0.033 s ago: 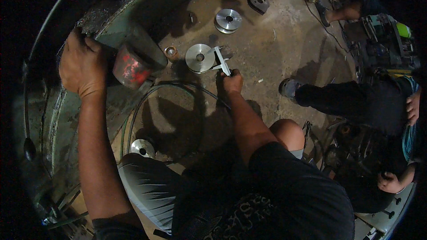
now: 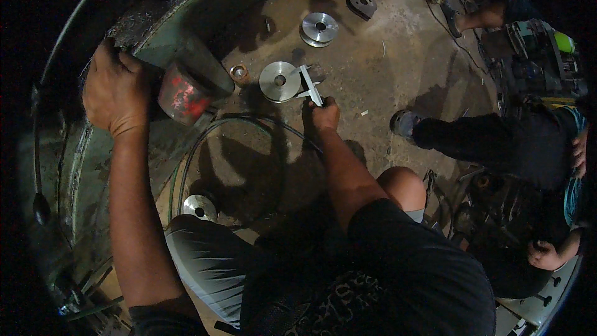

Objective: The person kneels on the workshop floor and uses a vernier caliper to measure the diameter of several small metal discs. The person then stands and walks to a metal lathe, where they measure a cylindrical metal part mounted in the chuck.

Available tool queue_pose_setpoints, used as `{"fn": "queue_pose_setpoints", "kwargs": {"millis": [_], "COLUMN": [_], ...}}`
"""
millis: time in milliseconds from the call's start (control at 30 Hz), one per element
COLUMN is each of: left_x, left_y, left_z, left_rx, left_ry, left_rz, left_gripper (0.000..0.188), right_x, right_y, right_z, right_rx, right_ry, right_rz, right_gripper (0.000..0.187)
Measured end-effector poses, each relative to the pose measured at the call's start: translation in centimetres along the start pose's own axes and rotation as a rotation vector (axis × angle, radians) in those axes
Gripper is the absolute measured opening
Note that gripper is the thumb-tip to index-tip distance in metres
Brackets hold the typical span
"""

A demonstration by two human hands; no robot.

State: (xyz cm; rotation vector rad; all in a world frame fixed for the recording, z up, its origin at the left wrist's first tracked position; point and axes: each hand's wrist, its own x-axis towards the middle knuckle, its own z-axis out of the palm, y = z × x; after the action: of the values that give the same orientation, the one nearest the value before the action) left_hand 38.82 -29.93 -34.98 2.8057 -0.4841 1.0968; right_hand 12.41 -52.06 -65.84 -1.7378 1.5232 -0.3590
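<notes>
My right hand (image 2: 326,114) is closed around a vernier caliper (image 2: 312,87). The caliper's jaws reach the right rim of a shiny grooved metal pulley (image 2: 270,88) lying on the floor with its bore facing up. My left hand (image 2: 115,90) is raised at the left, its fingers curled over the edge of a green metal machine (image 2: 205,9); the fingertips are partly hidden in shadow. Between my hands, a hollow cylinder with worn red paint (image 2: 183,96) juts from the machine. A small copper-coloured ring (image 2: 239,73) sits beside the pulley.
A second pulley (image 2: 318,32) lies farther off, near a dark flat plate with holes (image 2: 361,5). Another shiny disc (image 2: 200,206) rests by my left knee. A black hose (image 2: 205,134) loops across the floor. At the right are a co-worker's leg (image 2: 485,140) and hand (image 2: 545,256).
</notes>
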Motion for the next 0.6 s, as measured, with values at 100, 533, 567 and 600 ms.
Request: {"fn": "queue_pose_setpoints", "kwargs": {"millis": [100, 533, 567, 600], "left_x": [0.06, 0.01, -0.02, -0.01], "left_y": [0.27, -0.03, 0.02, 0.08], "left_z": [-0.09, 0.30, 0.26, 0.21], "left_rx": [0.011, 0.002, 0.010, 0.006], "left_ry": [0.004, 0.045, 0.042, 0.033], "left_rz": [-0.021, 0.008, 0.007, -0.002], "left_gripper": [0.032, 0.030, 0.030, 0.031], "right_x": [0.33, 0.69, 0.62, 0.59], "right_y": [-0.26, 0.09, 0.00, -0.06], "right_z": [0.19, 0.50, 0.46, 0.44], "right_rx": [-0.031, -0.023, -0.022, -0.023], "right_ry": [0.024, 0.010, 0.008, 0.010], "right_rz": [-0.025, -0.019, -0.016, -0.007], "right_gripper": [0.037, 0.038, 0.038, 0.038]}}
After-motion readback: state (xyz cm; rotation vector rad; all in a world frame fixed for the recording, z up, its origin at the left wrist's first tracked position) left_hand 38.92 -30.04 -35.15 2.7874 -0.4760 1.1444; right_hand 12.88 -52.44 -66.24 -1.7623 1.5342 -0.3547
